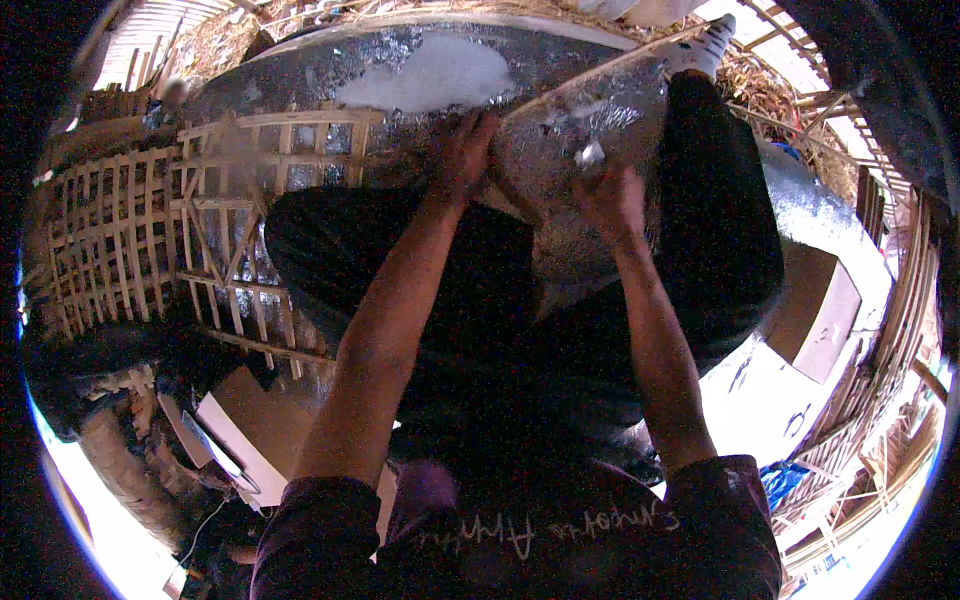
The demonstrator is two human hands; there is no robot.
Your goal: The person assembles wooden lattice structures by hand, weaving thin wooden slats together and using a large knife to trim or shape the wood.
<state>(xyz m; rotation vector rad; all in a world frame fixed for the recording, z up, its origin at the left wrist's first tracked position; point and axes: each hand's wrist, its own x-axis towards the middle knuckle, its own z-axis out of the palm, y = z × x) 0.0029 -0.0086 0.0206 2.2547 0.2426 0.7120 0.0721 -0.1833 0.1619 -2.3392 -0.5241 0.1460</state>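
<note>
My left hand [468, 155] is closed at the near end of a thin pale strip [580, 82], which looks like split bamboo. From there the strip slants up to my foot in a white sock [703, 50]. To the right, my right hand [614, 203] is curled into a fist above the shiny silver sheet [575, 235]. A small bright spot shows just beyond its fingers; whether that is a held object or glare, I cannot make out. My bent legs in dark trousers [715, 200] lie on either side of my hands.
A lattice of bamboo slats [115, 235] lies on the left. Cut cardboard [262, 420] is at the lower left, and an opened box [825, 310] at the right. Slatted bamboo [905, 330] borders the right side. Dry straw-like scraps [765, 90] lie beyond my foot.
</note>
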